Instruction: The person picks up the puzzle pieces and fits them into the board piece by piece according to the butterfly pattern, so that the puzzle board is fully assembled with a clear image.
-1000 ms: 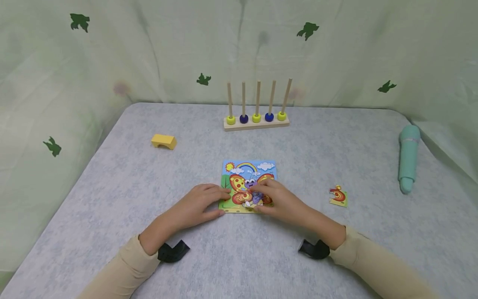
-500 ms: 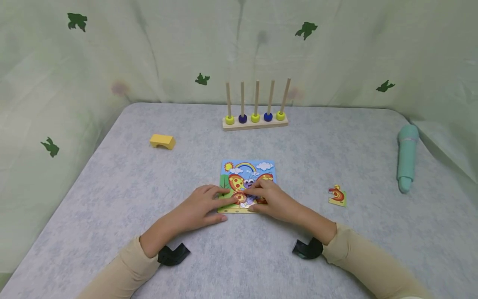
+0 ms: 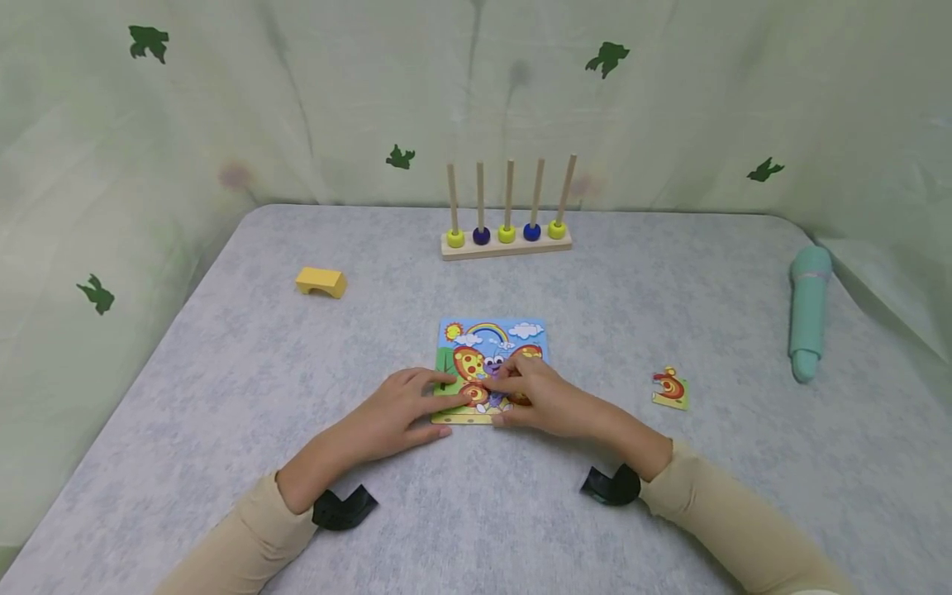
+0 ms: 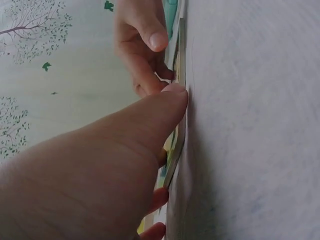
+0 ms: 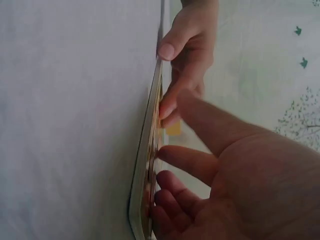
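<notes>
A jigsaw puzzle (image 3: 470, 362) with a cartoon butterfly, rainbow and sun lies flat on the table in the head view. My left hand (image 3: 402, 415) rests at its left side, fingertips on the picture and thumb by the near left corner. From the right, my right hand (image 3: 554, 400) lays its fingertips on the butterfly. The right wrist view shows that thumb (image 5: 210, 117) raised off the board, apart from the fingers. Part of the lower right picture is hidden under this hand. One loose puzzle piece (image 3: 672, 390) with a red swirl lies to the right.
A wooden bead rack (image 3: 507, 241) with upright pegs and yellow and blue beads stands behind the puzzle. A yellow arch block (image 3: 321, 282) sits at the back left. Near the right edge lies a teal microphone-shaped object (image 3: 809, 314). A patterned curtain (image 3: 327, 99) hangs behind the table.
My right hand has shifted left across the puzzle. The left fingers have slid a little further onto the picture. The loose piece stays where it was on the table.
</notes>
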The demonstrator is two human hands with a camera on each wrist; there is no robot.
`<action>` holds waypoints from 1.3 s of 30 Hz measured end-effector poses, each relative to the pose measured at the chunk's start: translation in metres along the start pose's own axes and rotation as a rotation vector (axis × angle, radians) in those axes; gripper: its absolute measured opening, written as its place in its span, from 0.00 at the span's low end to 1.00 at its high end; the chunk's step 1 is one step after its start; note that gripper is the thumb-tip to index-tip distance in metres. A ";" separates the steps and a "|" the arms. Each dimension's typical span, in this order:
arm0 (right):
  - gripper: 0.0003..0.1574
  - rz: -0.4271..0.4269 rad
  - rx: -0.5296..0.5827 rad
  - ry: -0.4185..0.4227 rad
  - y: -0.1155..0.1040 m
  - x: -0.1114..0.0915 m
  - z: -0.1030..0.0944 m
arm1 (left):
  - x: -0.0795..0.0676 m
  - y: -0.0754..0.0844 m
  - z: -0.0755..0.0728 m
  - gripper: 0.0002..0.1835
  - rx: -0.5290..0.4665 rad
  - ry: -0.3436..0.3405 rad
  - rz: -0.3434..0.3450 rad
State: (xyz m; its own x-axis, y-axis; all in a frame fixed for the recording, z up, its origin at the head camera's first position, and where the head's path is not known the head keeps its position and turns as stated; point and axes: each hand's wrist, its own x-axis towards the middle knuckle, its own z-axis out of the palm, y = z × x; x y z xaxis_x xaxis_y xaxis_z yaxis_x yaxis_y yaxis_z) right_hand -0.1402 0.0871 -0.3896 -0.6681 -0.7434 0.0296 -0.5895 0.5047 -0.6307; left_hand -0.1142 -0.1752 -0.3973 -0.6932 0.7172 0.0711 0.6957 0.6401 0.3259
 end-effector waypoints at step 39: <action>0.44 0.290 -0.023 0.412 0.060 -0.144 -0.068 | -0.002 0.000 0.000 0.23 -0.018 0.025 0.010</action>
State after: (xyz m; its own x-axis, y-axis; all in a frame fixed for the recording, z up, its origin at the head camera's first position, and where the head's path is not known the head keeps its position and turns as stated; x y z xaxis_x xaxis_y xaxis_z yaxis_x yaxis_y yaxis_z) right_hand -0.1098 0.2539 -0.3790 -0.9268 -0.3385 0.1627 -0.3601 0.6777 -0.6411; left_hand -0.1131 -0.1764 -0.3976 -0.6907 0.7165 0.0979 0.6994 0.6274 0.3424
